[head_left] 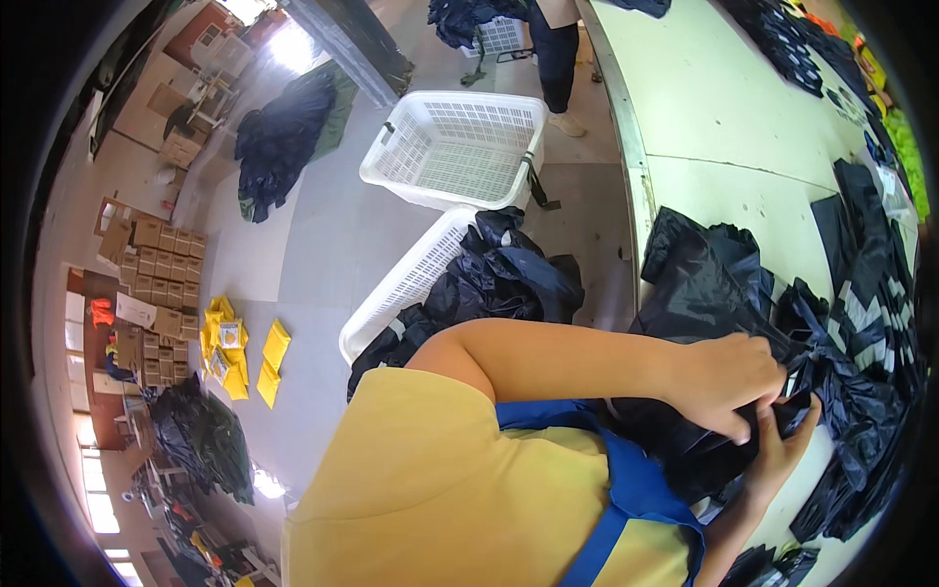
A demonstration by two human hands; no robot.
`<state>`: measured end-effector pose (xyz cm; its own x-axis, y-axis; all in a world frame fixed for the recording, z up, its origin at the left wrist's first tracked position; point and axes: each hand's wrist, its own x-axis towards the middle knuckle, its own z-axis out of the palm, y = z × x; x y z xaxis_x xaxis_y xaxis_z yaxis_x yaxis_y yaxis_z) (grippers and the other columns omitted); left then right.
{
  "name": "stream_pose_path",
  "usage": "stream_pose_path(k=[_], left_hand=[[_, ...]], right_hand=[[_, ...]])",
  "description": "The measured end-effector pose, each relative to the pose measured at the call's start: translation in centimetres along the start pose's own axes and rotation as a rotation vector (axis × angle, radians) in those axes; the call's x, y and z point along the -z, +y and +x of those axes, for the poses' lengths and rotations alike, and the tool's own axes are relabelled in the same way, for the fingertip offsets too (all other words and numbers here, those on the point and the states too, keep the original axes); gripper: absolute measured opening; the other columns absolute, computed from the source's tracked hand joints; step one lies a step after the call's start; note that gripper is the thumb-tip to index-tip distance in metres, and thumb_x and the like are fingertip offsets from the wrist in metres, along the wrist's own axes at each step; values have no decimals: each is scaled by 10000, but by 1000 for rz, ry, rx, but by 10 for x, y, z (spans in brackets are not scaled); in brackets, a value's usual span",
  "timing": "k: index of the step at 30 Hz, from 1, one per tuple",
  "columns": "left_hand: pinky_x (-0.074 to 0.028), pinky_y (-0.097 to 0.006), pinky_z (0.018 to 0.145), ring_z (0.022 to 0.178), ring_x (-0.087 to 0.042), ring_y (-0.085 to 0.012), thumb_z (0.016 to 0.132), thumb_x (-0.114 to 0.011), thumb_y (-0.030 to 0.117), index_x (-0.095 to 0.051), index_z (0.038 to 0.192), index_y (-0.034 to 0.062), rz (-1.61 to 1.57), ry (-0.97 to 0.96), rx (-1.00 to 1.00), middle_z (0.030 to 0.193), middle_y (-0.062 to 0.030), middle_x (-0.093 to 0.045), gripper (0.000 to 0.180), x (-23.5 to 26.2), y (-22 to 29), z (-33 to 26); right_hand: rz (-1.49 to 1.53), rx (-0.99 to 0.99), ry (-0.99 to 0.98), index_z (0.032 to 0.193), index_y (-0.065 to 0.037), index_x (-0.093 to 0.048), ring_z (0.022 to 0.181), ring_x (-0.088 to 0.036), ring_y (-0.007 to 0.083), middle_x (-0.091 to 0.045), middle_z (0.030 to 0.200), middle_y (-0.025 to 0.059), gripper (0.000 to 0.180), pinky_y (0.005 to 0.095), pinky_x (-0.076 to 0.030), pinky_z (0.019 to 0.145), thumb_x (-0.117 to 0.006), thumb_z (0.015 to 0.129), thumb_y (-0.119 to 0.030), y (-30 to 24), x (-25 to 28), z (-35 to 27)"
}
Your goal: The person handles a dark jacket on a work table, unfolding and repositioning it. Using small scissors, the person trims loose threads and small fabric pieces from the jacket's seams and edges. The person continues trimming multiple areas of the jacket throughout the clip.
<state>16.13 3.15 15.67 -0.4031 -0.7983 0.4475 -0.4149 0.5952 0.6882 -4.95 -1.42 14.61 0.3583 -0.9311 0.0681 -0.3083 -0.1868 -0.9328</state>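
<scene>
Both hands are close together over a pale table (724,201). My left hand (726,383) has its fingers curled and pinches the edge of a shiny black garment (675,440). Below it, my right hand (780,452) grips the same dark fabric between thumb and fingers. The fingertips of the two hands nearly meet. Part of the garment hangs against my blue apron (641,479), and my left forearm hides some of it. More black fabric (699,284) lies bunched on the table just beyond my left hand.
Further black garments (861,391) are piled along the table's right side. On the floor at left stand a white basket (445,108) and another white basket (381,313) heaped with dark clothes. Yellow packages (274,360), dark piles and stacked cartons (161,264) lie farther left. A person (555,64) stands beyond.
</scene>
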Motion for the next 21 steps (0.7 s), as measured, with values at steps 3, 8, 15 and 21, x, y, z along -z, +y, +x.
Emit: stream_pose_path(k=[3, 8, 15, 21], left_hand=[[-404, -369, 778, 946, -514, -264, 698, -734, 193, -621, 839, 105, 98, 222, 66, 976, -65, -553, 200, -11, 4, 6], [-413, -390, 729, 850, -526, -279, 724, -705, 182, -609, 841, 75, 25, 487, -7, 818, -70, -554, 185, -33, -9, 14], [-437, -316, 586, 651, -576, -217, 816, -654, 67, -622, 872, -13, -255, 376, 238, 748, -99, -600, 102, -39, 9, 18], [-399, -247, 566, 633, -523, -113, 829, -667, 53, -647, 867, -28, -393, 315, 355, 731, -64, -601, 93, -23, 18, 19]], right_hand=[[-100, 158, -35, 1190, -39, -409, 986, -472, 135, -505, 1064, 59, 417, 263, -362, 935, -581, 823, 61, -3, -12, -5], [-147, 198, -45, 1277, 24, -360, 1100, -469, 223, -475, 1180, 143, 516, 334, -341, 1005, -579, 810, 27, -5, -15, -5], [-80, 189, -211, 1360, -12, -369, 1101, -519, 274, -531, 1146, 153, 723, 345, -392, 976, -705, 719, -39, -26, 4, -4], [-166, 402, 148, 1065, -3, -644, 903, -587, 215, -599, 974, 119, 341, 299, -471, 811, -699, 730, 31, -30, 12, -2]])
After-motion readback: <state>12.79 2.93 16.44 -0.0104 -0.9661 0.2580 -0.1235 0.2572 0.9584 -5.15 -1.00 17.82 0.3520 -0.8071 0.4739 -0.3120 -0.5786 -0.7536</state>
